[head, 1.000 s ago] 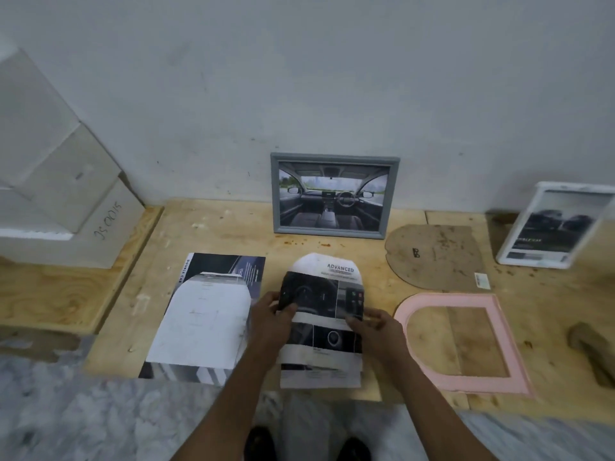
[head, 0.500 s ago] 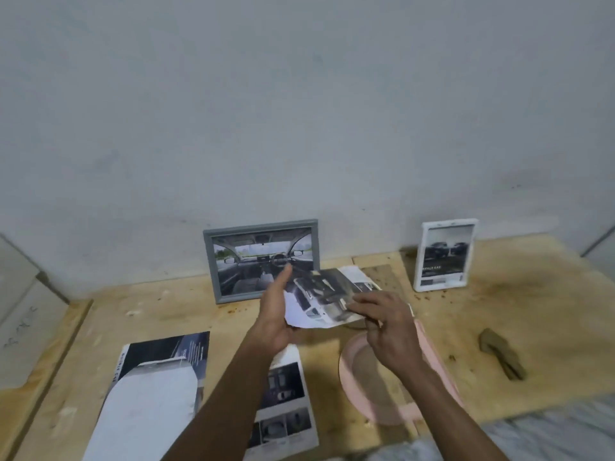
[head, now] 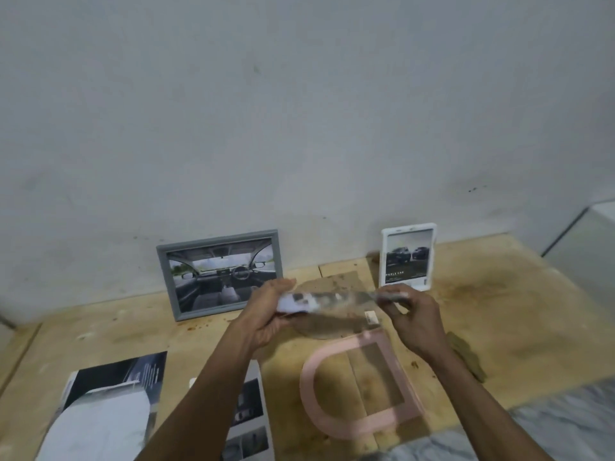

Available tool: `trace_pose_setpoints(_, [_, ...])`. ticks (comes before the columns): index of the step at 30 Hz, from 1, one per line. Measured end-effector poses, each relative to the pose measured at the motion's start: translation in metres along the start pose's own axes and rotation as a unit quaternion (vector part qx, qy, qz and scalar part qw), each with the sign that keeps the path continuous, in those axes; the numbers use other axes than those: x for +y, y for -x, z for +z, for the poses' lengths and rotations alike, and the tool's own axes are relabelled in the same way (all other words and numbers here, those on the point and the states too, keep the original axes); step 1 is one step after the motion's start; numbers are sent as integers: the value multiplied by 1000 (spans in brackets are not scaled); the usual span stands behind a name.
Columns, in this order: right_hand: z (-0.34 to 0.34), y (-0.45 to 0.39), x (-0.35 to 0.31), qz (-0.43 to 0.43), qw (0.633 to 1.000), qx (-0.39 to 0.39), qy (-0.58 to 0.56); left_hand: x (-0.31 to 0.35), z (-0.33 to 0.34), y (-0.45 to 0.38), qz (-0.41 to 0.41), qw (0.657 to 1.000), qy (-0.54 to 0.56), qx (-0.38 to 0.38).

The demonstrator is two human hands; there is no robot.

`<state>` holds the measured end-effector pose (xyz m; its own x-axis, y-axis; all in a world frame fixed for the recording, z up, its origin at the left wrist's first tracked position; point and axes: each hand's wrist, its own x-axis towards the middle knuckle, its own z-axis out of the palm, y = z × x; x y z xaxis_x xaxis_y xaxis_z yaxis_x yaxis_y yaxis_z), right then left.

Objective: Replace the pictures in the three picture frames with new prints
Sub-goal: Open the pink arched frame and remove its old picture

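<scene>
Two loose prints (head: 109,404) lie at the worktop's (head: 519,314) front left. Three frames: grey (head: 221,272) and white (head: 408,256) at the back edge, pink (head: 359,382) flat in front. Left hand (head: 266,314) and right hand (head: 411,314) pinch one blurred print (head: 327,299) above the worktop.

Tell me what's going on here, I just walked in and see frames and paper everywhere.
A person is swapping prints in picture frames. Both hands, left hand and right hand, hold a blurred print in the air above the wooden board. The arched pink frame lies open and empty. The grey frame and white frame stand by the wall with car pictures inside.
</scene>
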<state>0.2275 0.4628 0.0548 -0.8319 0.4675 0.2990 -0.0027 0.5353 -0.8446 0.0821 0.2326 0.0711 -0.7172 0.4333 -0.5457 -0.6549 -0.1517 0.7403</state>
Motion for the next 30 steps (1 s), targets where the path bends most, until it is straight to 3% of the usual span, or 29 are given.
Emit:
trace_pose_setpoints(4, [-11,-19,22,113,987,-19,-112,-17,11,4,-11,996,-90,17])
trace_pose_setpoints(8, [-18,-30,51,181,975,-31,-126,-44,30,8,56,958,-264,95])
trace_pose_setpoints(14, [-18,-12,104,231,956,-171,-56,-126,30,0,26,936,-261,233])
trace_pose_setpoints(18, [-22,13,135,282,934,-217,-32,-186,22,-5,-12,923,-273,271])
trace_pose_setpoints(20, [-23,22,151,298,928,-224,-23,-204,16,-8,-33,898,-322,299])
trace_pose_setpoints(23, [-24,33,168,314,925,-212,1,-222,2,-13,-28,822,-448,352])
trace_pose_setpoints(26, [-17,41,175,322,926,-196,32,-224,-7,-17,-27,784,-512,350])
trace_pose_setpoints(30, [0,43,174,297,936,-174,80,-219,-9,-19,-14,809,-501,308])
